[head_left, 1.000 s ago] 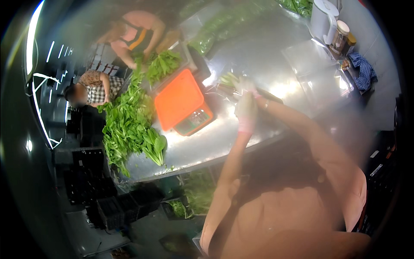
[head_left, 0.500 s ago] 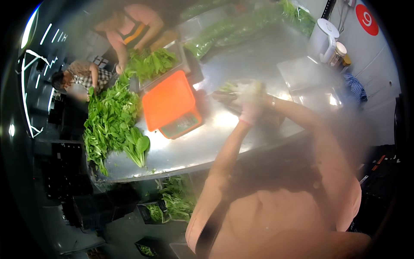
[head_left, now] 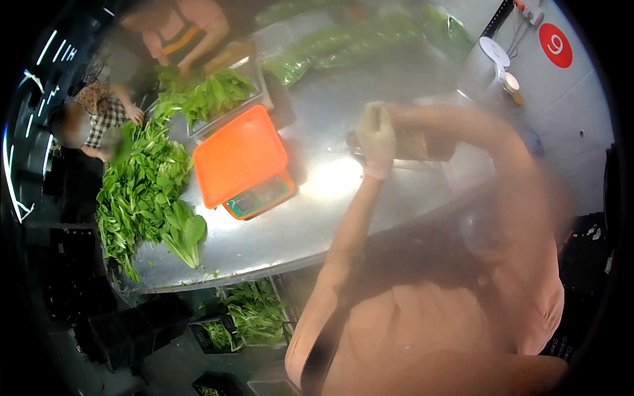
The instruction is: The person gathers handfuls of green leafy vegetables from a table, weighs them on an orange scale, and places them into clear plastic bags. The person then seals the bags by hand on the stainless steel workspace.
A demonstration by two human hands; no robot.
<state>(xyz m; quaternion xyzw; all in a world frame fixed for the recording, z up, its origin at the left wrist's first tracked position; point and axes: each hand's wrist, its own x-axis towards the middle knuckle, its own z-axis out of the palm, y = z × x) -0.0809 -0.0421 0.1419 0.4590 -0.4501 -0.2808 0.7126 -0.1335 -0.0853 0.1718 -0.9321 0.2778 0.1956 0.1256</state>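
Fingers of the left hand (head_left: 376, 138) now raised, greens gone.

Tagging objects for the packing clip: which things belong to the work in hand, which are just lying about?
In hand:
left hand, gloved, raised over the steel table
dark blurred object beside it; right hand not clearly visible

Lying about:
orange scale
loose leafy greens
bagged greens
white jug
crates of greens under the table

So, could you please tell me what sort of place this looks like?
Probably a produce packing or sorting area: a long steel table carries heaps of leafy greens, an orange-topped weighing scale and bagged greens, while other people sort leaves at the far end.
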